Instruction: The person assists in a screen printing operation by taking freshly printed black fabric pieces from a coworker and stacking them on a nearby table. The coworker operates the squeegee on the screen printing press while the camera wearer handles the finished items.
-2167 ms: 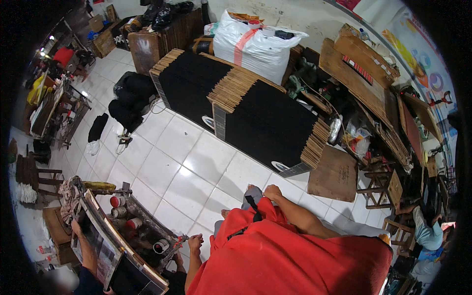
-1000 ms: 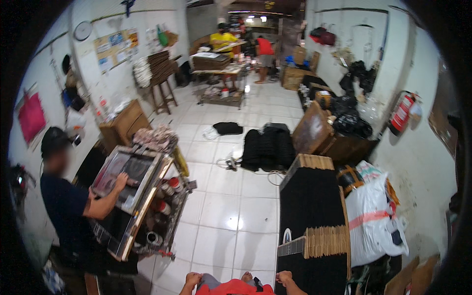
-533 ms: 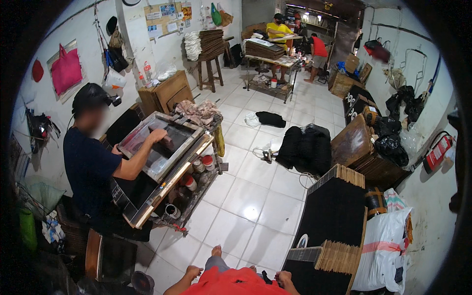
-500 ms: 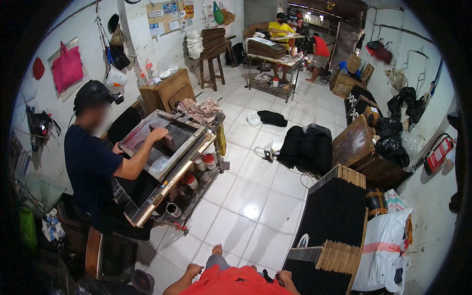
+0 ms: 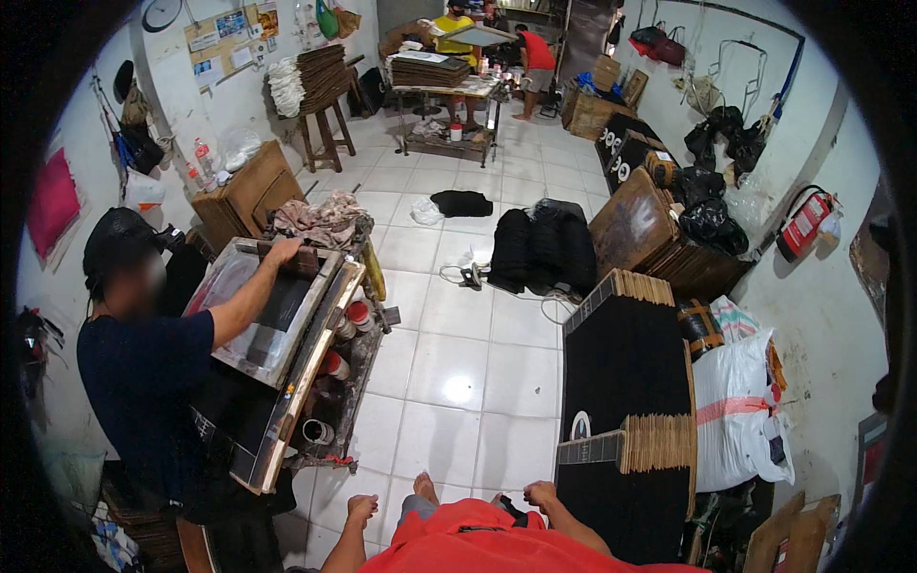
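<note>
My left hand [image 5: 362, 508] hangs at the left of my red shirt [image 5: 478, 537], its fingers curled in; I see nothing in it. On the other side my right hand [image 5: 541, 494] is also curled closed, with no held thing showing. It is nearest to a low stack of black printed fabric panels on boards [image 5: 621, 382]. My bare foot [image 5: 426, 487] shows on the white tiles between the hands. At the left, a co-worker in a dark shirt [image 5: 143, 363] leans over a printing screen frame [image 5: 258, 315], one hand at a squeegee [image 5: 289, 262] by its far end.
Paint containers [image 5: 332, 365] stand on the shelf under the printing table. Black bundles [image 5: 542, 246] lie on the tiled floor ahead, near an iron-like tool with a cord [image 5: 468, 275]. A white sack [image 5: 735, 411] stands at the right. Two people work at a far table [image 5: 444, 91].
My view has turned right and the scene has shifted left. The co-worker's hand and squeegee have moved to the frame's far end. At the far table a frame has been raised.
</note>
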`<state>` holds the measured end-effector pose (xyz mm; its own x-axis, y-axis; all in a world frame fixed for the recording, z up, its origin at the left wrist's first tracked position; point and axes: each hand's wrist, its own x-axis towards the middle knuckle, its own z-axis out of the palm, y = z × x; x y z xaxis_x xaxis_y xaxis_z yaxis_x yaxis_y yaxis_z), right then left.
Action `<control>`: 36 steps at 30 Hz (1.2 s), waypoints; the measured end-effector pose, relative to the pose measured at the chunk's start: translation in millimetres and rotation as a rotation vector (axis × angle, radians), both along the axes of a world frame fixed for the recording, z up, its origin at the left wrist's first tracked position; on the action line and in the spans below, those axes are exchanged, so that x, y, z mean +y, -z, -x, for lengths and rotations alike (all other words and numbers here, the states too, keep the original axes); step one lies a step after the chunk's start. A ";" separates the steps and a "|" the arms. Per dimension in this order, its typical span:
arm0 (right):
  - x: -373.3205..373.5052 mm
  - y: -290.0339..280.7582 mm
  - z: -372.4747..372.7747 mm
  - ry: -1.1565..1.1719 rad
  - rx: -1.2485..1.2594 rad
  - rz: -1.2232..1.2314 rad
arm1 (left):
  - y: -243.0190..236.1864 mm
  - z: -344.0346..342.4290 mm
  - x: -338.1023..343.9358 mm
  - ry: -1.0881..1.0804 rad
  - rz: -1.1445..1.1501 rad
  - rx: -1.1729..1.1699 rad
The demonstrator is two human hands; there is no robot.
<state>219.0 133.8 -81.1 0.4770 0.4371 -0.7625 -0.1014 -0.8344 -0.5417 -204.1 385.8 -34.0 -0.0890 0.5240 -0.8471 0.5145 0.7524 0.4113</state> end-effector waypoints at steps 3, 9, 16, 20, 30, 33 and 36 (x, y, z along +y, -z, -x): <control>13.5 -14.6 3.1 0.285 0.076 0.004 | 5.9 10.0 -1.8 0.001 0.050 0.013; 23.5 -18.8 2.2 0.214 0.066 0.106 | 15.9 33.2 -11.0 -0.044 0.093 0.038; 42.4 -29.6 20.1 0.215 0.106 0.138 | 33.2 125.6 23.2 -0.552 -0.170 0.022; 133.7 -50.6 58.8 -0.234 0.082 -0.004 | 1.8 204.0 90.7 -0.757 -0.661 0.461; 519.7 -97.8 280.0 -0.221 0.804 -0.382 | -103.1 257.2 142.3 -1.257 -0.513 -0.121; 583.7 -104.9 320.6 0.091 1.390 -0.591 | -139.7 244.6 138.3 -1.157 -0.542 -0.194; 615.2 -106.8 336.8 0.110 1.497 -0.716 | -163.9 227.5 135.9 -1.091 -0.606 -0.209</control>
<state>-117.8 749.0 25.7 -0.3936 0.8934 -0.2168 -0.8880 -0.4304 -0.1616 -431.7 521.7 129.9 -0.6125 0.5702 -0.5474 -0.3690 0.4062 0.8360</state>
